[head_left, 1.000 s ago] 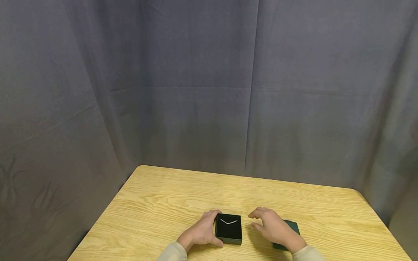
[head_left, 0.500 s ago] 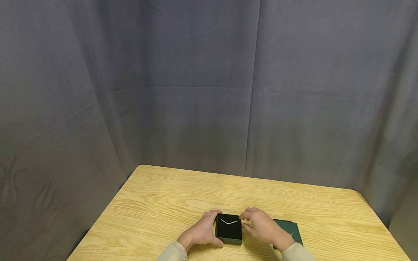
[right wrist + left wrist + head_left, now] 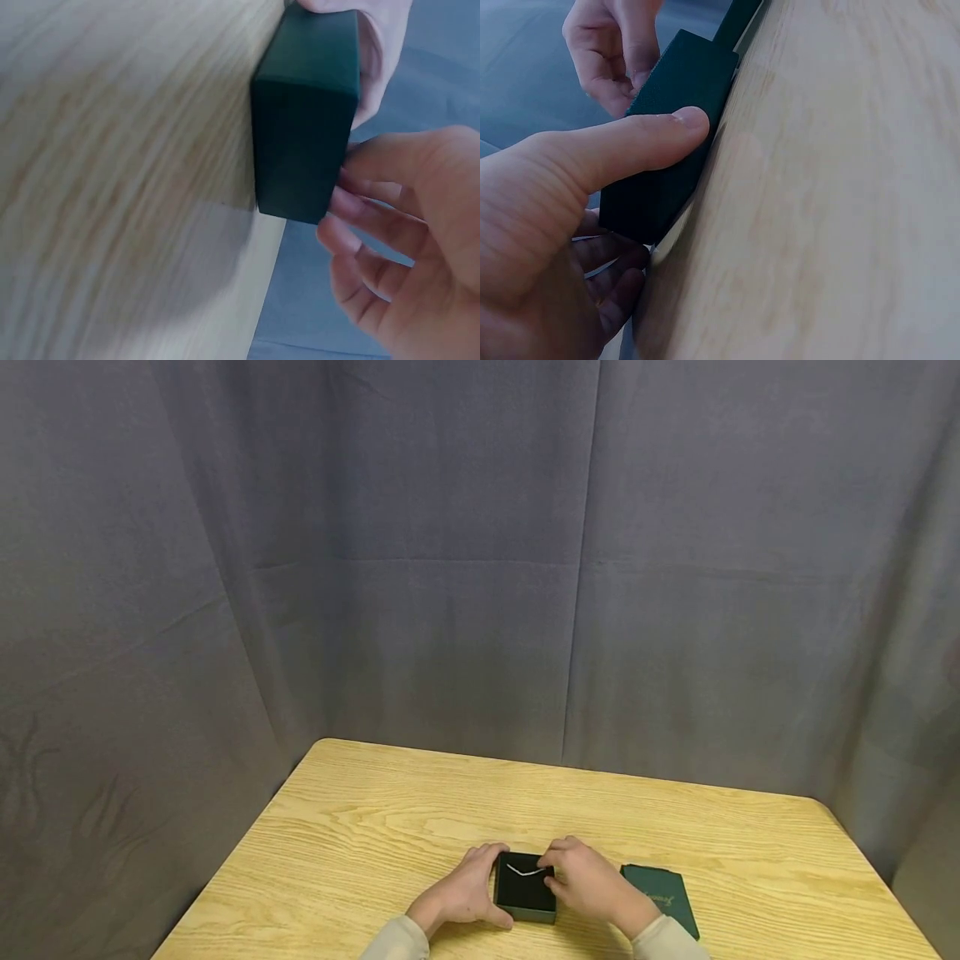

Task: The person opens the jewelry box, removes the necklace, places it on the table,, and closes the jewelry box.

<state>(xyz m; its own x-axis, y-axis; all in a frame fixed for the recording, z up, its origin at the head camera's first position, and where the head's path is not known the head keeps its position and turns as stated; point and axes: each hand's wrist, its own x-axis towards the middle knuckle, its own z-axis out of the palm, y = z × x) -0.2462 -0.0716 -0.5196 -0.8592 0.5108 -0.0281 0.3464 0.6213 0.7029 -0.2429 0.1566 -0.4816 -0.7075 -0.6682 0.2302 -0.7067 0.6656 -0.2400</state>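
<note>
A small dark green jewellery box [image 3: 525,913] stands lidless on the table, lined with a black pad [image 3: 522,893]. Across the pad lies a thin silver chain [image 3: 522,873] in a shallow V. My left hand [image 3: 468,889] grips the box from its left side, thumb [image 3: 652,142] along the near wall and fingers round the far one. The right hand [image 3: 588,881] reaches over the right rim, its index fingertip by the chain's right end and its thumb apart from it. In the right wrist view the box wall hides these fingertips.
Right of the box, partly behind the right forearm, lies a flat green lid [image 3: 667,897] with gold lettering. The wooden table [image 3: 360,827] ends at grey curtains [image 3: 450,652] behind and at the sides.
My right hand has moved left from above the lid to the box's right rim and in over the pad, uncovering more of the lid. The left hand and box have stayed put.
</note>
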